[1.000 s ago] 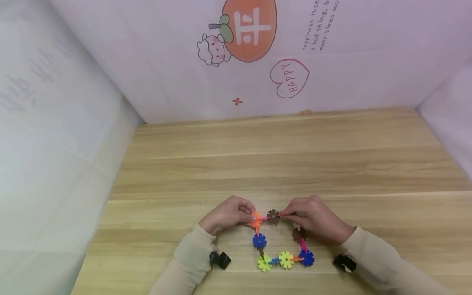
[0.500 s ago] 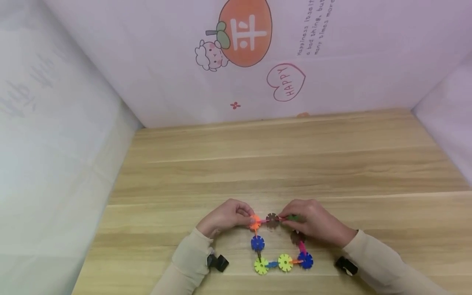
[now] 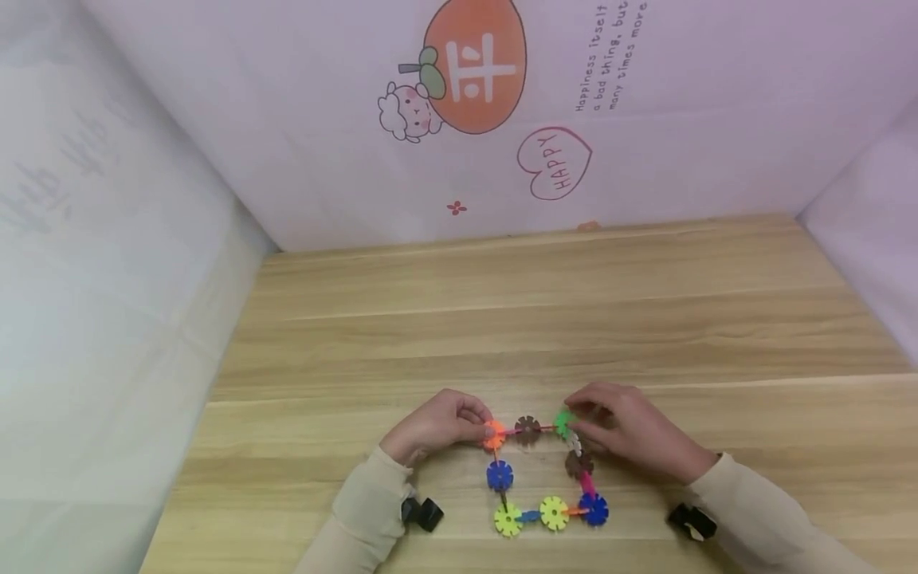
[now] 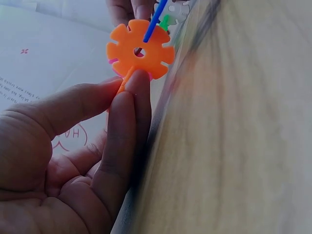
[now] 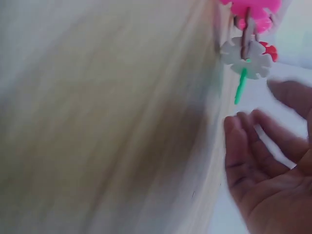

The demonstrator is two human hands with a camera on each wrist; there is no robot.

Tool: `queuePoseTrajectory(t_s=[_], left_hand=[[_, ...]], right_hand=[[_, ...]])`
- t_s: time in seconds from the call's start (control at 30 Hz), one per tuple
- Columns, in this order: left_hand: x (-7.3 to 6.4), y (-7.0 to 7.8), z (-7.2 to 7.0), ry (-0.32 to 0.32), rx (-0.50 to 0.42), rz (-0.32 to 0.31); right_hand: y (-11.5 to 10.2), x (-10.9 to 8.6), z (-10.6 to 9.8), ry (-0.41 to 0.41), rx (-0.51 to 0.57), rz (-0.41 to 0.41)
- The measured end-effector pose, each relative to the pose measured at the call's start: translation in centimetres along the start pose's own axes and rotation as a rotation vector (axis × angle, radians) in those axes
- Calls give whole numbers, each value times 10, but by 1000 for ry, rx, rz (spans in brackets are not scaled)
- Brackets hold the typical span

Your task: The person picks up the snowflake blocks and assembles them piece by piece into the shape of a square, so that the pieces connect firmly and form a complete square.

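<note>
A ring of slotted snowflake discs in several colours lies near the table's front, joined edge into edge. At its far left corner my left hand (image 3: 439,426) pinches an orange snowflake disc (image 3: 494,434); the left wrist view shows thumb and fingers on an edge-on orange piece slotted into a flat orange disc (image 4: 119,44). My right hand (image 3: 634,426) is beside the green snowflake disc (image 3: 562,420) at the far right corner. In the right wrist view its fingers are spread apart, clear of the green disc (image 5: 240,87), which is slotted into a grey-white disc (image 5: 234,52).
Brown (image 3: 527,430), yellow (image 3: 554,513) and blue (image 3: 594,509) discs form other parts of the ring. Black wrist devices (image 3: 421,514) sit by both sleeves. Behind the wooden table (image 3: 502,319) rises a printed white sheet (image 3: 323,159).
My right hand has let go of the pieces at the far right corner and drawn slightly right, uncovering the green disc. My left hand keeps its pinch on the orange piece.
</note>
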State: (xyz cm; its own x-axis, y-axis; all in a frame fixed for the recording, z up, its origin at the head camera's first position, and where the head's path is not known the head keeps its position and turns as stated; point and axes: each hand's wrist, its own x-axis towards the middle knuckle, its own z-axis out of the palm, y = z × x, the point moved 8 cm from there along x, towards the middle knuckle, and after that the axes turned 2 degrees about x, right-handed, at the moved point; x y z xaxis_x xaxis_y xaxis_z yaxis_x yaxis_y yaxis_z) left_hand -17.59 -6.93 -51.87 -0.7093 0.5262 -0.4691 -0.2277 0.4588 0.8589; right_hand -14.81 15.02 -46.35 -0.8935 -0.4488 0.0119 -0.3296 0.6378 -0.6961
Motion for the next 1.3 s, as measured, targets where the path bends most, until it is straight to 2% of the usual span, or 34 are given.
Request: queuePoseTrajectory(t_s=[0.13,0.53,0.93,1.3], left_hand=[[0,-1,0,4,-10,-9],[1,0,1,6,-4,2],[1,0,3,-1,-9,-6],[0,1,4,2,-10,-8]], right_hand=[[8,2,2,-47,57,127],[21,1,12,-144,300,340],[29,-2,18,-151,414,426],[30,-4,18,-170,507,408]])
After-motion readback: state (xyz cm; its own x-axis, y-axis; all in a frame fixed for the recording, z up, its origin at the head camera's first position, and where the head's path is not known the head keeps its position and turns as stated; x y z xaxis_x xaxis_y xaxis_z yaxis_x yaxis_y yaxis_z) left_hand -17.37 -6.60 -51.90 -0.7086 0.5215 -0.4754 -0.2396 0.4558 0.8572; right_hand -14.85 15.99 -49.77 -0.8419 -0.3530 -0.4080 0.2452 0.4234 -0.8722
